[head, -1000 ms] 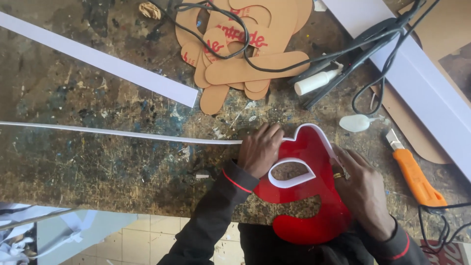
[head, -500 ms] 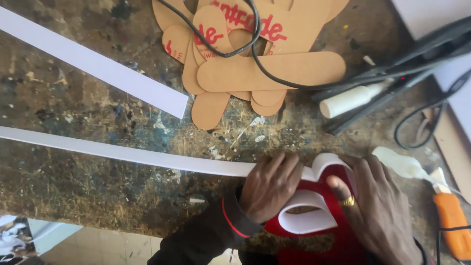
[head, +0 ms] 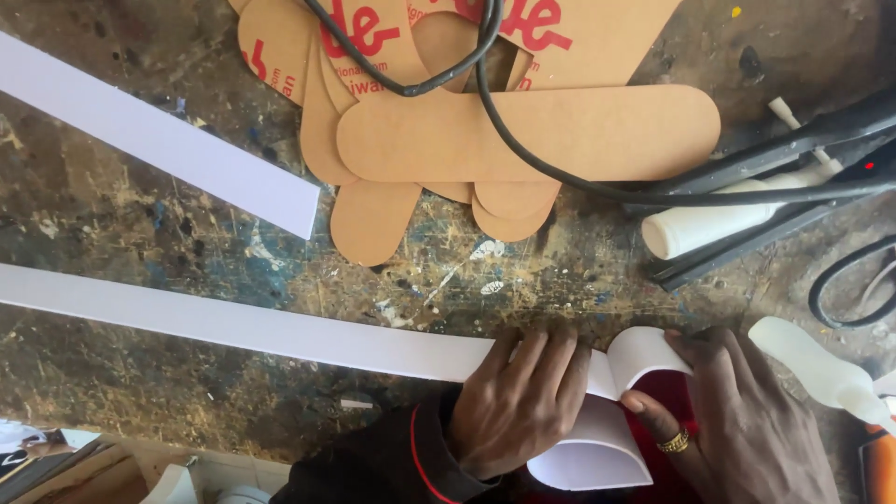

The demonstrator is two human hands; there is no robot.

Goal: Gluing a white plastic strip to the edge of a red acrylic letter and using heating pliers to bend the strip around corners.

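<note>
A long white strip (head: 233,327) lies across the scarred workbench and curls around a red shape (head: 679,397) at the bottom right. My left hand (head: 523,406) lies flat on the strip, fingers pressing it down where the curl begins. My right hand (head: 742,425), with a gold ring on one finger, pinches the curled end of the strip against the red shape with the thumb tucked under it. Most of the red shape is hidden by both hands and the frame's lower edge.
Brown board cutouts (head: 523,131) lie stacked at the top with a black cable (head: 485,84) looped over them. A second white strip (head: 159,140) lies at the upper left. A white tube (head: 709,224), black tool (head: 793,149), white nozzle (head: 821,369) and orange knife (head: 877,467) sit at the right.
The view has closed in on the bench, so the red shape has slid mostly out of the bottom. Both hands have come together at the strip's curled end on its top edge.
</note>
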